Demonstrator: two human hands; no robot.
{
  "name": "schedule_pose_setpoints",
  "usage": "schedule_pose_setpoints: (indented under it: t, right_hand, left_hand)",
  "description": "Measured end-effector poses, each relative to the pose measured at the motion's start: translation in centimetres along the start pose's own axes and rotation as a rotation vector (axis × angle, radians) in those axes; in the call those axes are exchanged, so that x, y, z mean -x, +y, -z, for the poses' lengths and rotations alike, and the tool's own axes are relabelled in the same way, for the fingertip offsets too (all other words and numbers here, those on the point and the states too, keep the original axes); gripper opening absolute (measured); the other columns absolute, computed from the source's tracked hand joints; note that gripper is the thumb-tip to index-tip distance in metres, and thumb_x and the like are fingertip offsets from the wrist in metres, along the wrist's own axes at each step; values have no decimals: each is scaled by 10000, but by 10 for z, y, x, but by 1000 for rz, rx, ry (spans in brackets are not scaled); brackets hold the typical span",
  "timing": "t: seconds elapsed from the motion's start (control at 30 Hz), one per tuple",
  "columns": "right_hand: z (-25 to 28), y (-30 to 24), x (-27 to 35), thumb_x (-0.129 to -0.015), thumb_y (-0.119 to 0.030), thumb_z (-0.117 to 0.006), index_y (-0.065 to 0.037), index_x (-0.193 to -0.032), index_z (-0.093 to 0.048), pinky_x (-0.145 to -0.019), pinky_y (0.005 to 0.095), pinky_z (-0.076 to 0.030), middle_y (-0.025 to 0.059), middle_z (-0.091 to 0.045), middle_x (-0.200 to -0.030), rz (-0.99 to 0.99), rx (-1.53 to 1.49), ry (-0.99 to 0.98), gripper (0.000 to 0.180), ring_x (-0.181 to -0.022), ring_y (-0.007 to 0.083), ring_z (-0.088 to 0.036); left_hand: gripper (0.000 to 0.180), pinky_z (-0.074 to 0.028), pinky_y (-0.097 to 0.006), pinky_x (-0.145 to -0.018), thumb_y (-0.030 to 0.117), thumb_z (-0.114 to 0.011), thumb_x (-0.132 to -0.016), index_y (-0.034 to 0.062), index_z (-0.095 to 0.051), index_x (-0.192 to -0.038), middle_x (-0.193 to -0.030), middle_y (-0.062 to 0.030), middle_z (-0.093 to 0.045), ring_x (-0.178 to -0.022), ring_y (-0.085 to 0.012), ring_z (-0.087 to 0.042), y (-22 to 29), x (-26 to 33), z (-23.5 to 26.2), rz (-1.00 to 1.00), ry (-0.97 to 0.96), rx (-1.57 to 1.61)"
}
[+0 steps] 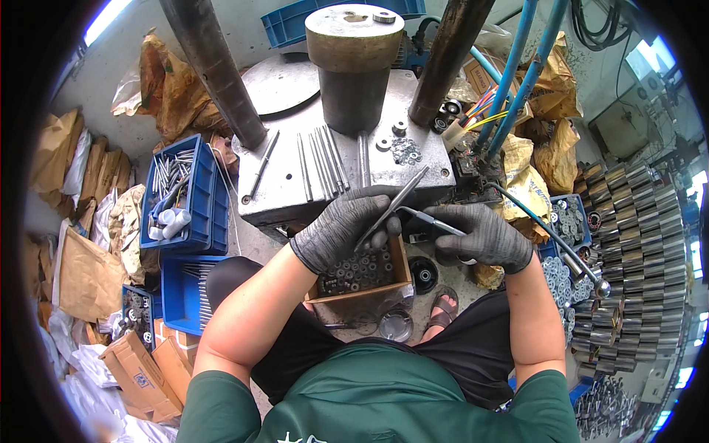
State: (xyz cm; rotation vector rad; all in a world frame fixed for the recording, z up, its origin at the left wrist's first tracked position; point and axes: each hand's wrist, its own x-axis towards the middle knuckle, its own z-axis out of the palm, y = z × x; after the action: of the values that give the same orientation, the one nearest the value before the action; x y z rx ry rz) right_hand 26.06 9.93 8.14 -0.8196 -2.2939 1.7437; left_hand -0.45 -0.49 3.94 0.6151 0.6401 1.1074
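Rod [405,193] aslant in closed left grip [344,224], pointed tool [436,223] in closed right grip [487,235]

**Wide view down from the head**

We look from the wearer's head through one fisheye lens, facing steeply down and slightly forward. The green shirt [377,391] fills the lower edge, close to us; the left hand [343,221] and right hand [484,232] are near, mid-picture; the metal desk [286,159] lies beyond, higher up. We take in blue crates [218,214] at the left and stacked cylinders [639,258] at the right, where edges bend.
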Motion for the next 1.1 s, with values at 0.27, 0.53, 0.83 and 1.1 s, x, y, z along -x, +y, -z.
schedule_pose_setpoints:
  t: [0.27,0.53,0.83,1.1]
  right_hand:
    - [2,-14,1,-900,-172,-763,-14,-1442,-546,-815,262,-534,32,-705,-1110,-179,-133,-138,605,-937,80,-622]
    - [2,-3,-13,-879,-93,-745,10,-1399,-553,-873,297,-551,28,-663,-1009,-4,-216,173,564,-935,120,-634]
    - [10,42,-64,-804,-7,-629,-6,-1064,-602,-778,307,-543,66,-681,-937,86,132,493,261,-847,136,-637]
    - [21,82,-110,-792,-23,-663,2,-1062,-639,-805,370,-541,164,-707,-915,274,257,646,272,-866,275,-702]
  left_hand:
    - [437,-495,-220,-559,264,-650,-1002,-9,-597,-1339,-901,-71,-699,-633,-103,-616,11,16,3,-133,139,-422]
    - [397,-537,-305,-728,61,-654,-912,24,-643,-1307,-872,-84,-699,-770,-162,-644,43,30,83,-389,866,-1014]
    - [327,-538,-430,-918,39,-682,-854,133,-763,-1157,-1103,-139,-672,-1038,-330,-663,59,43,129,-305,1151,-1971]
    - [253,-547,-454,-912,221,-727,-862,99,-763,-1082,-1062,-160,-682,-1046,-323,-677,65,35,119,-473,1217,-1960]
